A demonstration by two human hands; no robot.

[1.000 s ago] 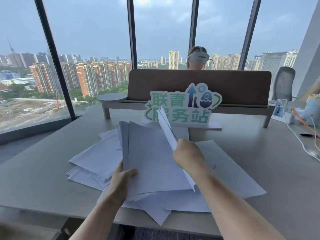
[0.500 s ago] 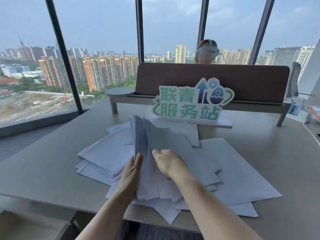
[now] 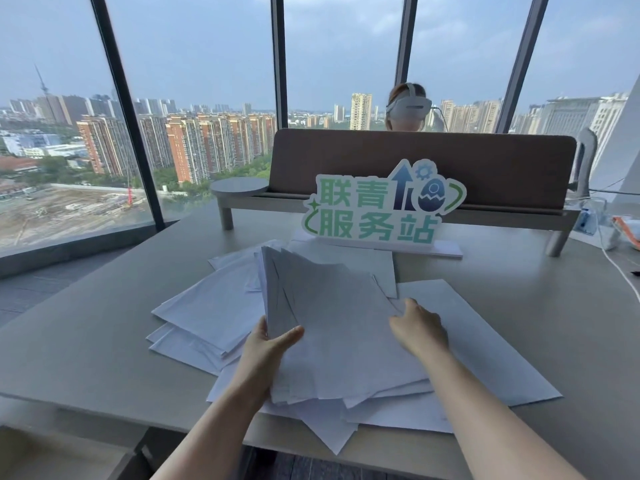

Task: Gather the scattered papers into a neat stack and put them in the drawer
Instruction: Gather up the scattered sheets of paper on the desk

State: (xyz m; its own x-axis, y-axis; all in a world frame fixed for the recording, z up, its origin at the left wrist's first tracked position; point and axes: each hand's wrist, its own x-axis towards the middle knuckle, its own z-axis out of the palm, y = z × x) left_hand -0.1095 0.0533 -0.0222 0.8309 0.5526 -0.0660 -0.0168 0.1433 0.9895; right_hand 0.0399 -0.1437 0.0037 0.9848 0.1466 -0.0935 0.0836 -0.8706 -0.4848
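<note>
A bundle of white papers (image 3: 332, 327) stands tilted off the grey table (image 3: 86, 341), its left edge raised. My left hand (image 3: 266, 348) grips that bundle near its lower left edge, thumb across the front sheet. My right hand (image 3: 419, 330) rests at the bundle's right edge over a large flat sheet (image 3: 485, 348), fingers loosely bent; whether it holds a sheet is hidden. More loose papers (image 3: 214, 306) lie fanned out on the left, and others (image 3: 332, 431) overhang the near table edge. No drawer is in view.
A green-and-white cut-out sign (image 3: 377, 209) stands just behind the papers, before a brown desk divider (image 3: 415, 161). A person wearing a headset (image 3: 408, 107) sits beyond it. Cables and small devices (image 3: 602, 230) lie at the far right. Glass windows are on the left.
My right hand let go of the sheet it had lifted onto the bundle and moved right to the bundle's edge. My left hand keeps its hold; the bundle now lies flatter.
</note>
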